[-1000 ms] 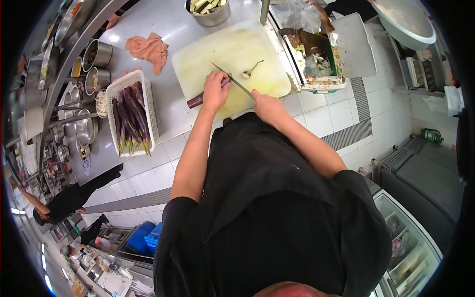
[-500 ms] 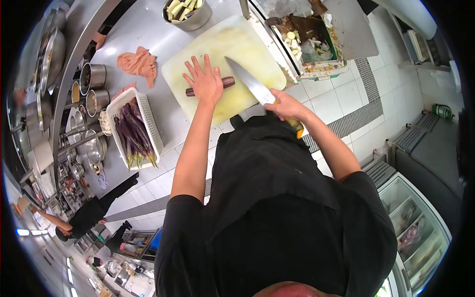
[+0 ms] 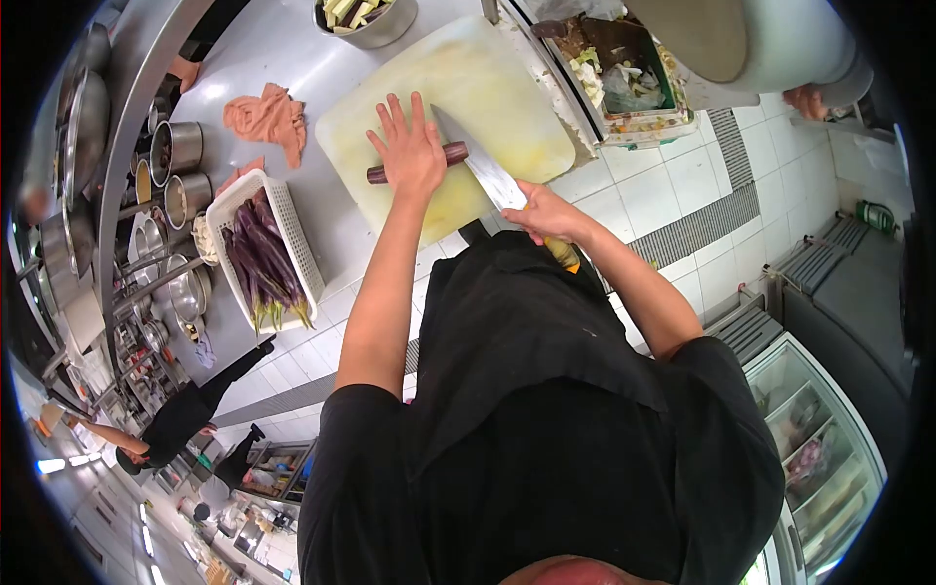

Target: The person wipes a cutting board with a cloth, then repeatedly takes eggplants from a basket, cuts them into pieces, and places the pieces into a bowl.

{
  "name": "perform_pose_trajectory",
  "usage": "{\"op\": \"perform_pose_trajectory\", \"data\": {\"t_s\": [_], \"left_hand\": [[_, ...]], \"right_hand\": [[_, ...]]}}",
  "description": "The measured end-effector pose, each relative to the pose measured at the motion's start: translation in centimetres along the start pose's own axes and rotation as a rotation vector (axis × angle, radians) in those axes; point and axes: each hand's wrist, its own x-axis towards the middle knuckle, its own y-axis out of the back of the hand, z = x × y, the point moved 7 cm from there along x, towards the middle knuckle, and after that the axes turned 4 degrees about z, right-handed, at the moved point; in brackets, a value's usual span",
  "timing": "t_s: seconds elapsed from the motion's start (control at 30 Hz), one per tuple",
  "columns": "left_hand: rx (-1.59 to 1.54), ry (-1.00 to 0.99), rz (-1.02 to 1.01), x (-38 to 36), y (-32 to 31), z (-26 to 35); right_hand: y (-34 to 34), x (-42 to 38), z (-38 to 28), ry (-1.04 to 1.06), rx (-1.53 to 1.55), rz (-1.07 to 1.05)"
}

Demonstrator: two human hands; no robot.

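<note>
Fingers stretched and spread, my left hand (image 3: 411, 156) lies flat over a purple eggplant piece (image 3: 455, 152), pressing it on the pale cutting board (image 3: 526, 97). Both ends of the piece stick out from under the palm. My right hand (image 3: 546, 213) is closed around the yellow handle of a large kitchen knife (image 3: 494, 177). The blade points up and left across the board, its edge right by the eggplant's right end. Left of the board, a white basket (image 3: 314, 278) holds several whole eggplants (image 3: 261, 255).
A metal pot (image 3: 385, 26) of cut eggplant stands at the board's far edge. A pink cloth (image 3: 268, 122) lies on the steel counter (image 3: 229, 63). Beyond the board's right side is a scrap bin (image 3: 673, 83). Another person's arm (image 3: 809, 49) shows at upper right; people stand at lower left.
The knife has moved left, bringing its blade from right of the eggplant to the piece's right end. My left hand stays on the eggplant. Another person has come in at upper right.
</note>
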Motion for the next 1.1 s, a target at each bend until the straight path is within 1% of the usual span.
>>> {"op": "perform_pose_trajectory", "data": {"t_s": [0.1,0.17,0.2,0.23,0.3,0.33,0.4,0.43,0.47,0.53,0.67,0.73,0.87,0.93,0.97,1.0,1.07,1.1], "left_hand": [[-0.003,-0.009,0.002,0.0,0.1,0.1],[-0.011,0.002,-0.013,0.1,0.2,0.2],[-0.020,0.011,-0.027,0.0,0.2,0.3],[-0.018,0.005,-0.023,-0.2,-0.7,-0.1],[-0.292,0.122,-0.041,0.2,-1.9,-1.8],[-0.292,0.120,-0.032,0.5,-1.2,-2.3],[-0.468,0.047,0.030,-0.1,0.7,-3.2],[-0.319,0.048,0.020,-0.4,1.9,-3.3],[-0.328,0.051,0.025,-0.6,1.4,-3.5],[-0.175,0.003,0.042,-1.0,0.4,-3.8],[-0.225,0.038,0.051,-1.1,0.1,-3.9],[-0.270,0.058,0.066,-1.1,0.1,-4.1],[-0.327,0.043,0.087,-1.6,0.0,-4.3],[-0.332,0.060,0.090,-1.3,-0.1,-4.4],[-0.336,0.061,0.087,-1.3,-0.2,-4.2],[-0.292,0.052,0.117,-1.4,0.1,-4.0],[-0.246,0.041,0.170,-1.0,1.1,-4.0],[-0.172,-0.080,0.073,-1.2,1.7,-2.7]], "right_hand": [[-1.3,1.3,0.7,-0.006,0.021,0.027],[-3.7,2.2,-0.1,0.005,-0.024,-0.054],[-4.2,2.3,-0.3,0.007,-0.020,-0.049],[-4.3,2.5,-0.9,0.022,-0.102,-0.022],[-3.0,1.9,-3.2,0.085,-0.226,0.014],[-1.9,1.9,-3.1,0.081,-0.258,0.048],[-0.1,1.1,-3.2,0.045,-0.298,0.031],[0.0,1.0,-3.0,0.022,-0.287,0.025],[-0.2,1.1,-2.7,0.020,-0.297,0.027],[-1.1,1.3,-2.5,0.059,-0.209,0.079],[-4.1,1.7,-1.9,0.053,-0.155,0.060],[-5.2,2.1,-1.6,0.017,-0.093,0.015],[-5.3,2.6,-0.6,0.029,-0.035,-0.004],[-6.4,2.8,-0.7,0.034,-0.001,0.008],[-7.7,3.3,0.2,0.001,0.023,-0.038],[-8.7,3.3,0.5,-0.030,0.048,-0.083],[-8.6,2.9,-0.2,0.021,-0.005,-0.054],[-8.3,3.0,-0.2,0.014,-0.047,-0.028]]}}
